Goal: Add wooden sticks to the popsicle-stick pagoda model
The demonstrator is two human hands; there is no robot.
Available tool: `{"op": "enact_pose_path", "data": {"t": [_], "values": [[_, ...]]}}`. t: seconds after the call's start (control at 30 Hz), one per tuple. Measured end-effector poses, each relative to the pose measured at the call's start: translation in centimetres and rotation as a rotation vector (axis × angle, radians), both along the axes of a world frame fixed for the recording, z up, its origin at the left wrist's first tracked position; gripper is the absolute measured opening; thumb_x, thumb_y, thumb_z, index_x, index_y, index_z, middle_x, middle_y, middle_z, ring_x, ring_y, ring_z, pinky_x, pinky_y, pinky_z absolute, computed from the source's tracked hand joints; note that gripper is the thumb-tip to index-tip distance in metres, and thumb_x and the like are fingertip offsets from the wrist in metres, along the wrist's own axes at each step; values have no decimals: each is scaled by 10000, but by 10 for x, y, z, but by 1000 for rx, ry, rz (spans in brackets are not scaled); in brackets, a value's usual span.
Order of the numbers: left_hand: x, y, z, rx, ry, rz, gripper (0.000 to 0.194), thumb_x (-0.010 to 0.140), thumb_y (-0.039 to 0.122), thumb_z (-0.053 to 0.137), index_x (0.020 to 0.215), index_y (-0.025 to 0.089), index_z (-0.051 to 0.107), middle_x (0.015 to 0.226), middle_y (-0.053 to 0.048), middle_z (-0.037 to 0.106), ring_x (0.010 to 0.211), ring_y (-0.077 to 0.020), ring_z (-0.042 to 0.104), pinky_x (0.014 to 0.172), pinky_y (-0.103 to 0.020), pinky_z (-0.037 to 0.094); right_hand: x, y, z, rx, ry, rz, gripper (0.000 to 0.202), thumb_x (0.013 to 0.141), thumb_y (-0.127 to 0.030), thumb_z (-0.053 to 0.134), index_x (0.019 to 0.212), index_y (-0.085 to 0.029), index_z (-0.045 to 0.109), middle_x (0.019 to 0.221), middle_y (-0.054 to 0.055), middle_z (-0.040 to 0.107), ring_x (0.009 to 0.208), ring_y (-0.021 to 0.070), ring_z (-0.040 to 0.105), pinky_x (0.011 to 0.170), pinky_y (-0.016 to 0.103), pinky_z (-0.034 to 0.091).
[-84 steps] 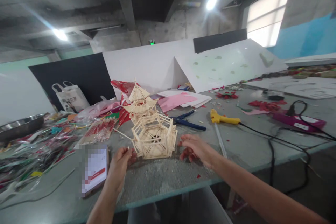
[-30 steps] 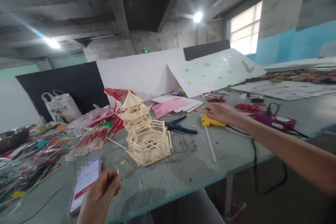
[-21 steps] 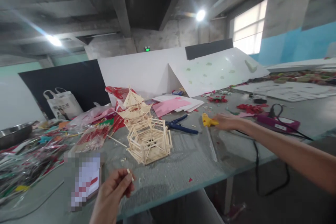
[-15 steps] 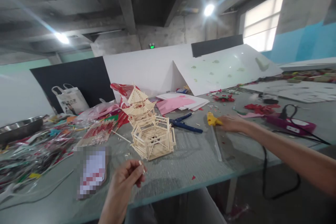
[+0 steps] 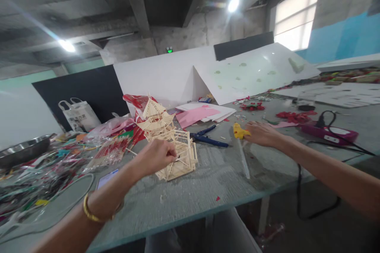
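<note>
A pagoda-like model of thin wooden sticks (image 5: 181,162) stands on the table, with a pointed roof and a wider six-sided frame in front. My left hand (image 5: 157,156) is at this frame, fingers curled and pinched over its top; whatever they hold is hidden. To the right, my right hand (image 5: 259,133) is closed on the yellow glue gun (image 5: 240,131), which lies on the table with a clear glue stick (image 5: 244,160) reaching toward the front edge. Blue-handled pliers (image 5: 209,137) lie between the model and the glue gun.
Plastic-wrapped craft pieces (image 5: 38,178) and a metal bowl (image 5: 23,150) crowd the left. A phone (image 5: 107,178) lies beside my left forearm. Pink paper (image 5: 197,116) is behind the pliers. At the right are a purple power strip (image 5: 329,134) and black cable.
My left hand has moved up and forward from the table's front edge onto the stick model. The small pale piece in its fingers no longer shows. My right hand has barely moved.
</note>
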State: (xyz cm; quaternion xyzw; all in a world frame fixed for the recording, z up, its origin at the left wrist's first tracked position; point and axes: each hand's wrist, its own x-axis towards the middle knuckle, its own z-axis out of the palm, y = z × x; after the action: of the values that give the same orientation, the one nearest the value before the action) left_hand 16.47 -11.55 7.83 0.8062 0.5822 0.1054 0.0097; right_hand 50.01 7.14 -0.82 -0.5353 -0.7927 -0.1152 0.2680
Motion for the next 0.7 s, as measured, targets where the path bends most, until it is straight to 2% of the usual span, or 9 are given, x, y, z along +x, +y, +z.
{"op": "enact_pose_path", "data": {"t": [0.07, 0.13, 0.23, 0.3, 0.43, 0.5, 0.57, 0.63, 0.7], "values": [[4, 13, 17, -110, 46, -18, 126, 662, 155, 578, 706, 159, 697, 657, -15, 683, 618, -133, 593, 568, -218, 369, -6, -15, 7, -26, -111, 49, 178, 733, -219, 603, 811, -67, 650, 890, 192, 636, 787, 211, 578, 665, 293, 338], [11, 18, 27, -135, 84, -68, 129, 642, 143, 584, 701, 151, 698, 642, -15, 681, 618, -134, 593, 560, -215, 367, -14, -34, 10, -25, -181, 105, 225, 797, -234, 518, 900, -70, 632, 939, 199, 624, 858, 249, 573, 716, 319, 362], [27, 10, 23, -70, 113, -164, 153, 647, 96, 534, 667, 148, 677, 641, -13, 668, 617, -125, 573, 562, -216, 357, -29, -66, 0, -7, -85, 234, 257, 810, -233, 488, 981, -94, 621, 994, 182, 623, 950, 270, 564, 812, 344, 388], [37, -4, 10, -3, 95, -188, 171, 668, 88, 498, 667, 154, 655, 685, -17, 666, 645, -127, 563, 580, -224, 354, -40, -85, -13, -63, 40, 351, 273, 805, -257, 485, 997, -120, 621, 1004, 158, 630, 946, 258, 575, 830, 344, 409], [39, -34, -25, 95, -35, -129, 140, 725, 125, 468, 674, 180, 586, 683, 10, 619, 658, -120, 534, 594, -231, 343, -69, -106, -28, -458, 230, 547, 249, 767, -282, 487, 924, -148, 626, 827, 73, 652, 722, 178, 594, 671, 283, 460], [25, -44, -42, 130, -110, -51, 139, 752, 134, 447, 677, 188, 550, 678, 18, 593, 657, -119, 525, 601, -234, 344, -87, -109, -24, -700, 366, 579, 240, 731, -266, 493, 899, -135, 604, 794, 60, 642, 675, 159, 589, 585, 251, 458], [4, -50, -57, 171, -210, 84, 126, 786, 181, 437, 719, 193, 543, 705, 12, 594, 670, -129, 532, 621, -244, 360, -103, -109, -17, -907, 535, 598, 237, 710, -250, 484, 892, -125, 570, 815, 63, 631, 658, 146, 593, 511, 220, 448], [-20, -54, -70, 188, -311, 238, 133, 803, 251, 446, 743, 193, 549, 716, 2, 608, 651, -140, 538, 625, -258, 379, -117, -107, -12, -1013, 672, 604, 207, 694, -237, 488, 861, -131, 551, 814, 56, 624, 654, 137, 598, 473, 197, 440], [-40, -57, -79, 184, -390, 325, 176, 807, 324, 456, 763, 192, 564, 706, -1, 614, 641, -152, 546, 618, -267, 396, -127, -108, -11, -1063, 746, 570, 155, 678, -209, 495, 810, -141, 541, 727, 31, 619, 593, 116, 587, 443, 176, 422]]}}
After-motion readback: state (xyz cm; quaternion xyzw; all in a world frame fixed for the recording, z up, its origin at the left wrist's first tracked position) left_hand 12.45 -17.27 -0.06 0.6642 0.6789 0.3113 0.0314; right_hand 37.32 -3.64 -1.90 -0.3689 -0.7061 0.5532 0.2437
